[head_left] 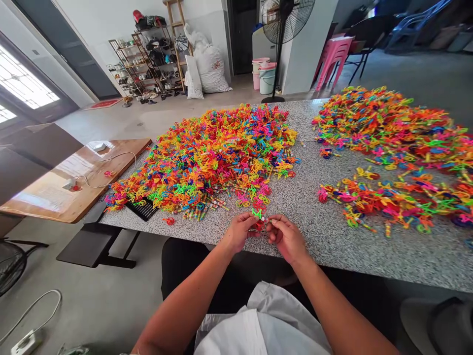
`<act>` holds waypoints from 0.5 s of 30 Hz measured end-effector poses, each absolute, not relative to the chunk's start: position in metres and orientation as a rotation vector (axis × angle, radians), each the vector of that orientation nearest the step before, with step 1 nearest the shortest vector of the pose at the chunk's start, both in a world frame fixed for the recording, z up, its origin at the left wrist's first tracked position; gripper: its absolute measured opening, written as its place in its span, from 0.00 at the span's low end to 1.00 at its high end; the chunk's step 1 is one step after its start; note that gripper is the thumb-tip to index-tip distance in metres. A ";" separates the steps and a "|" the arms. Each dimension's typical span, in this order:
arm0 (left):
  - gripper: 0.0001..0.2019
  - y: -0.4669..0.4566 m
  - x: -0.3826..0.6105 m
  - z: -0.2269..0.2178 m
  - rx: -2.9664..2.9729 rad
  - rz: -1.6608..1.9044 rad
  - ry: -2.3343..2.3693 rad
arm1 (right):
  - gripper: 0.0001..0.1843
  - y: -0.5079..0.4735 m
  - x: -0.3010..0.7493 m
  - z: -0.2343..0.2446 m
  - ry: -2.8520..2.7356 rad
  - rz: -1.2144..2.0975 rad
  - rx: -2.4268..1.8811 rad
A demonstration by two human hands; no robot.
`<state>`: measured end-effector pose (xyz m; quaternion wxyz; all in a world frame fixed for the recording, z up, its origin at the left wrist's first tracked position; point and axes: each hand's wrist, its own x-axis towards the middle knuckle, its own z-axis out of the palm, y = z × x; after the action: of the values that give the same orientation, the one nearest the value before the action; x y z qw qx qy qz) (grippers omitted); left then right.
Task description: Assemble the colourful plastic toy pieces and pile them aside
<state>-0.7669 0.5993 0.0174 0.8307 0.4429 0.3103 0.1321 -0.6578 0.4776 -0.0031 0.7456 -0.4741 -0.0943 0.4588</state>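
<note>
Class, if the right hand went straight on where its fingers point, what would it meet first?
The right hand would probably meet the bright little pieces held in the left hand first, though depth is hard to judge.

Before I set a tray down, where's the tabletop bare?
Bare tabletop: the strip between left pile and right pile, save a few stray bits; also the front stretch right of the right hand, below the near cluster. Crowded: both piles, and just ahead of the left hand, where loose pieces lie.
</note>
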 end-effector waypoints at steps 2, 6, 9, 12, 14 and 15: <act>0.16 0.599 -0.767 0.016 0.886 0.261 0.650 | 0.14 0.477 -0.658 -0.003 -0.218 0.996 -1.034; 0.10 0.599 -0.768 0.016 0.787 0.223 0.665 | 0.15 0.475 -0.660 -0.002 -0.267 0.998 -0.998; 0.06 0.601 -0.770 0.020 0.740 0.156 0.669 | 0.16 0.472 -0.660 -0.004 -0.339 0.985 -1.018; 0.04 0.604 -0.771 0.024 0.719 0.113 0.689 | 0.17 0.469 -0.658 -0.008 -0.450 0.920 -1.099; 0.04 0.604 -0.772 0.027 0.738 0.097 0.711 | 0.17 0.467 -0.657 -0.010 -0.549 0.859 -1.182; 0.05 0.604 -0.773 0.029 0.758 0.093 0.720 | 0.16 0.465 -0.656 -0.010 -0.600 0.823 -1.228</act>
<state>-0.7727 0.6037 0.0285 0.8654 0.3619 0.3437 0.0445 -0.6561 0.4652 -0.0100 0.6984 -0.5509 -0.2691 0.3691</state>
